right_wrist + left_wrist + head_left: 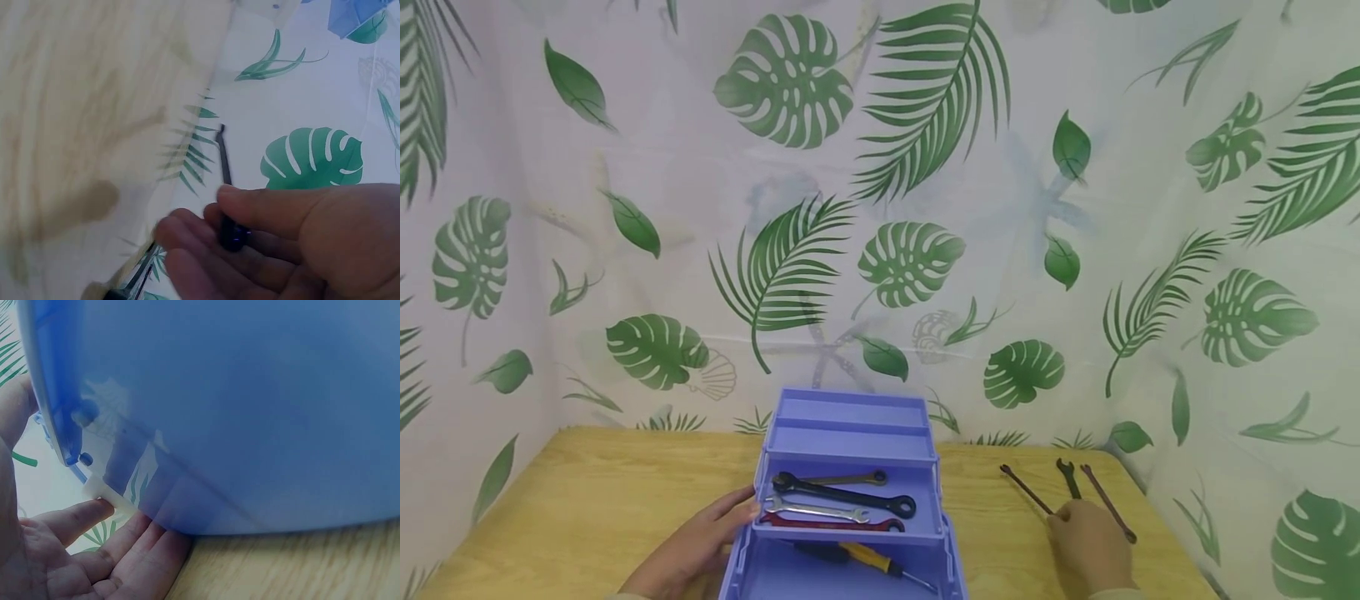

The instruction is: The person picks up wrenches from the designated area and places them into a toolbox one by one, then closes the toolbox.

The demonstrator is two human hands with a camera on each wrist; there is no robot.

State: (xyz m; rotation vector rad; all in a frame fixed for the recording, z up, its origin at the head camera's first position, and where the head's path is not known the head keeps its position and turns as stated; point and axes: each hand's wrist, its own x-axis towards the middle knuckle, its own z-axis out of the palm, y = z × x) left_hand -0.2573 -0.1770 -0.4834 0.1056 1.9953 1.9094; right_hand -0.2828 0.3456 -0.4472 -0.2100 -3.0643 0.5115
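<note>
A purple-blue toolbox (850, 444) stands with its tiers unfolded. On its left side my left hand (700, 542) rests, fairly straight fingers touching the wall near a white part (103, 489). Several wrenches lie in the upper tray: a black wrench (842, 493), a silver wrench (816, 509), a red wrench (835, 523) and a brownish one (842, 479). My right hand (1093, 542) pinches a slim dark wrench (225, 162) between thumb and fingers, above the table's right side. Beside that hand are a black open-end wrench (1068, 477) and a reddish-brown wrench (1108, 504).
Below the tray, a screwdriver (868, 557) with a yellow and black handle lies in the toolbox's lower compartment. A wood-grain table (647, 475) carries everything. Behind it and at both sides hangs a white cloth (925, 350) with green leaf prints.
</note>
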